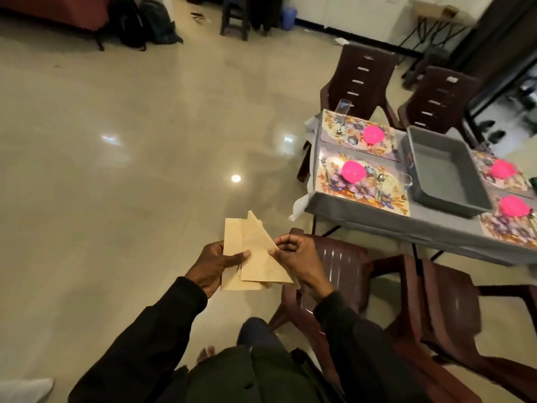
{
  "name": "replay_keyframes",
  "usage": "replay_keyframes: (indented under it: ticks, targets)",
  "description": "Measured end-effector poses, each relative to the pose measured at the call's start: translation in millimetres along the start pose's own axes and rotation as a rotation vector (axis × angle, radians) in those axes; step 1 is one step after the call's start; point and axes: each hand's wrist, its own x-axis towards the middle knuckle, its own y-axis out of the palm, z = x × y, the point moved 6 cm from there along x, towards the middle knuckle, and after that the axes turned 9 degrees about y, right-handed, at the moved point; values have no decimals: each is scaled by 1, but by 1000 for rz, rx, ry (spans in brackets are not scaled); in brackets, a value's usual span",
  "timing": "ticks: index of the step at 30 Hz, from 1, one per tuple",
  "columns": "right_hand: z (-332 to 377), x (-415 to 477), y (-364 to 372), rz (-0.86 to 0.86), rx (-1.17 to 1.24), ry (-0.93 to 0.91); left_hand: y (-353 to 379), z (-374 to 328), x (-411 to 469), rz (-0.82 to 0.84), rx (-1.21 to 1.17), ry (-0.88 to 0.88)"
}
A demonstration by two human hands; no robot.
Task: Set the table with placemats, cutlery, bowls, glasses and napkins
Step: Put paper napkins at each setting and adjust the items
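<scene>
- Dark sleeves [151,338] fill the bottom of the view, both forearms reaching forward from the person's lap.
- Glossy beige floor [116,141] takes up the left half, with backpacks [157,21] leaning by the far wall.
- The table [363,219], under a grey cloth, stands to the right, well apart from the hands.
- Four brown plastic chairs [343,257] surround it: two on the near side and two on the far side.
- A grey tray [447,175] sits mid-table between the place settings.
- Four floral placemats [363,193] lie flat, two on each side of the tray.
- The napkins [258,269] (beige, one folded to a triangle on top of the stack) are off the table, held in the air above the floor in front of the person.
- The left hand [216,264] grips the stack from the left, thumb laid across the top and fingers underneath.
- The right hand [299,257] has its fingers curled and pinches the right edge of the triangular napkin.
- Pink bowls [353,171] rest one on each placemat.
- A glass [343,106] stands at the far-left mat's outer corner; a second clear one by the tray is hard to make out.
- A fork [324,167] lies left of the nearest bowl and a spoon [380,181] to its right.
</scene>
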Motion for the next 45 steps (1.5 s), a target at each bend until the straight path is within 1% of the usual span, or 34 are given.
replay_keyframes:
  ticks: [7, 12, 15, 19, 22, 28, 34, 36, 40, 45]
  targets:
    - [13, 67, -26, -80, 67, 35, 15, -29, 92, 86, 92, -44]
    - [29, 147, -50, -135, 120, 49, 33, -60, 174, 123, 119, -58]
    - [38, 187, -73, -199, 154, 108, 53, -80, 218, 149, 138, -94]
    - [57, 233, -110, -213, 188, 138, 88, -101, 284, 189, 154, -88]
    - [66, 254, -136, -239, 201, 148, 115, -108, 320, 231, 132, -122]
    - [78, 290, -191, -402, 275, 128, 165, -124, 389, 342, 128, -179]
    - [76, 315, -236, -633, 266, 120, 206, -133, 460, 491, 199, -257]
    - [69, 323, -249, -709, 299, 131, 217, -138, 489, 541, 221, -289]
    - [52, 331, -273, -837, 414, 215, 239, -152, 538, 641, 264, -344]
    - [29, 311, -303, -1031, 571, 300, 263, -158, 576, 681, 289, -409]
